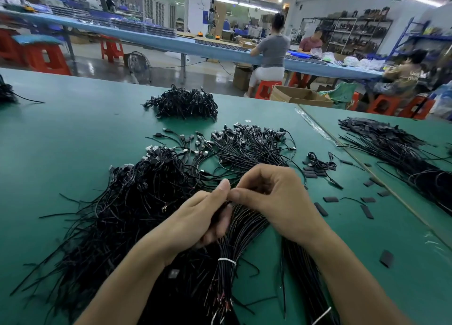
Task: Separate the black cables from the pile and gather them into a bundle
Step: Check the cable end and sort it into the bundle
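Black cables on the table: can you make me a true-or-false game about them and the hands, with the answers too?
1. The left hand grips a bundle of black cables. True.
2. A red tie is wound round that bundle. False: the tie is white.
3. A separate heap of cables sits farther back on the green table. True.
4. The right hand lies flat on the table. False: its fingers are curled, pinching cables of the bundle beside the left thumb.
5. The small black pieces lie to the left of the hands. False: the small black pieces lie to the right.
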Available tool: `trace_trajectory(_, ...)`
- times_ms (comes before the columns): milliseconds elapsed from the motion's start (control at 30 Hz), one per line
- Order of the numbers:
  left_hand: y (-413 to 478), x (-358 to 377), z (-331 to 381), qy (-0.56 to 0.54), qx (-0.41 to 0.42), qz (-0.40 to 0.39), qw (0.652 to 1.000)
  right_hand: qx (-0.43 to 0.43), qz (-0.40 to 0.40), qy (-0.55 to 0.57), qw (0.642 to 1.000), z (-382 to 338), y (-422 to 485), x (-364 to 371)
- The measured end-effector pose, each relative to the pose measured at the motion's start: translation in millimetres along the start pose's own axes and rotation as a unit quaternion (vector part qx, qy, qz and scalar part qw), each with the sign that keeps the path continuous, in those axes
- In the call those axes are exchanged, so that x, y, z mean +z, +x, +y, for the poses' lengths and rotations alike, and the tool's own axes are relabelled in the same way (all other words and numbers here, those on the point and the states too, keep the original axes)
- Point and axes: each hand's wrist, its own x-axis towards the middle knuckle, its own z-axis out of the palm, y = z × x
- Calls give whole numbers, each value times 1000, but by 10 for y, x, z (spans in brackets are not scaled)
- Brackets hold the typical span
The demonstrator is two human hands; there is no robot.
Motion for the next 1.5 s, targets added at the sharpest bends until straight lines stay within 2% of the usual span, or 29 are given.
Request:
trace_trajectory(133, -77, -68, 43, -143, 25, -89, 985, 24, -91, 113, 989, 28, -30, 0)
trace_trajectory(267, -86, -108, 38, -188, 22, -113, 975, 15, -138, 120, 983, -1, -19, 34)
trace_trajectory(333, -94, -115, 46, -212, 19, -113, 970, 7, -132, 110, 985, -25, 2, 31)
trace_trajectory(400, -84, -88, 70, -199, 16, -76, 977, 5, -107, 93, 990, -31, 24, 26)
trace_trajectory(500, -21, -33, 36, -114, 21, 66, 991, 11, -72, 70, 995, -15, 39, 62)
trace_trajectory(600, 50, -5, -32, -64, 57, 159, 984, 8, -43, 21, 999, 5, 47, 138)
trace_trajectory(667, 63, -11, -34, -110, 34, 163, 980, -8, -18, -15, 1000, -4, 74, 187)
trace_trajectory(767, 36, -38, 26, -260, -63, 31, 963, -45, 7, -43, 998, -33, 119, 272)
trace_trajectory(833, 25, -61, 16, -265, -102, 3, 959, -59, 21, -55, 997, -37, 154, 323)
trace_trajectory(933, 64, -63, -40, -193, -93, 109, 971, -42, 46, -67, 996, 30, 192, 366)
trace_trajectory(1033, 87, -131, -94, -159, -37, 227, 960, 35, 71, -79, 994, 195, 176, 372)
trace_trajectory(1133, 82, -213, -109, -203, 12, 292, 934, 124, -5, -154, 980, 366, 85, 429)
trace_trajectory(1233, 81, -227, -102, -232, 45, 328, 915, 157, -101, -296, 937, 474, -26, 622)
trace_trajectory(1333, 99, -210, -95, -245, 69, 335, 907, 164, -123, -343, 917, 500, -84, 798)
trace_trajectory(1500, 77, -200, -97, -215, 81, 321, 919, 183, -102, -314, 926, 499, -85, 905)
